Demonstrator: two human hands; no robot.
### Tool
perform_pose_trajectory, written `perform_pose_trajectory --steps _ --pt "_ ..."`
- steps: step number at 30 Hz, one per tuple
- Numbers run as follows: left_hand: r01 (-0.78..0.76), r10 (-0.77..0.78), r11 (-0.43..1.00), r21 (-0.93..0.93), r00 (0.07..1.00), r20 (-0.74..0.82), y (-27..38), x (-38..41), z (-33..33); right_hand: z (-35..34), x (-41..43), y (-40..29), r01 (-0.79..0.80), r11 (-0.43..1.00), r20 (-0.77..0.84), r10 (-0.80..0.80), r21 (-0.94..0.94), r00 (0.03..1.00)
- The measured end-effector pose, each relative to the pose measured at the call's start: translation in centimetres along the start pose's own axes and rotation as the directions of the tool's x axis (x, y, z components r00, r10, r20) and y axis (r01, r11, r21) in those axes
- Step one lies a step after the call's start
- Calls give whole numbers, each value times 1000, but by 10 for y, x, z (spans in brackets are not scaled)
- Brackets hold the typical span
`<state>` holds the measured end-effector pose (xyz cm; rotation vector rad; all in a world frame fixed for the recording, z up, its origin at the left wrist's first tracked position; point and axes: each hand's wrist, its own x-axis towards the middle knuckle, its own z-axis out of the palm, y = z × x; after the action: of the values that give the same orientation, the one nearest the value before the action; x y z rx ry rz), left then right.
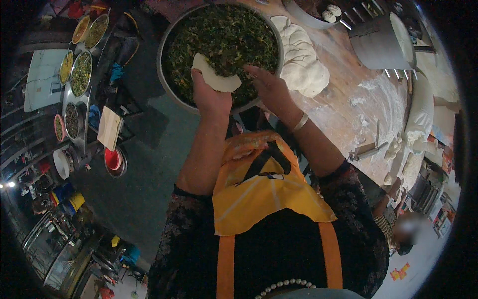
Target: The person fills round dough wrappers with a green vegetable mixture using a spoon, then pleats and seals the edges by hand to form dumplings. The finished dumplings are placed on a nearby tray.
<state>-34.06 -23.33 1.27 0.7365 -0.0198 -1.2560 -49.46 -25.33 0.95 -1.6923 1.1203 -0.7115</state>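
My left hand (211, 91) holds a round dough wrapper (220, 79), which curves up like a crescent over the filling. Beneath it is a large round metal basin (163, 80) full of chopped dark green filling (220, 31). Above the basin's right side, my right hand (272, 88) points its fingers at the filling near the wrapper. Whether those fingers hold a tool or some filling is hard to make out. Just right of the basin, overlapping dough wrappers (302, 59) are heaped on a floured wooden table (336, 108).
A large metal pot (381, 43) stands at the table's far right. A metal tool (368, 151) lies near the table edge, by small dough pieces (394, 149). Another person's hands (396, 190) work there. Left, a metal counter (85, 112) carries several bowls of fillings.
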Motion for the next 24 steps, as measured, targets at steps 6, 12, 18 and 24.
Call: perform_pose_trajectory --steps 6,12,18,24 --pt "52 -52 999 0 999 0 3 3 1 7 -22 -16 27 958 55 -12 -286 998" --pt "83 -79 996 32 990 -117 2 1 5 8 -31 -28 70 876 115 -17 -476 993" --pt "155 -152 988 13 981 -117 6 1 -4 9 -38 -34 148 795 190 -43 -588 981" --pt "132 -133 991 -15 977 -169 7 2 -6 11 -37 -44 123 789 202 1 -601 979"
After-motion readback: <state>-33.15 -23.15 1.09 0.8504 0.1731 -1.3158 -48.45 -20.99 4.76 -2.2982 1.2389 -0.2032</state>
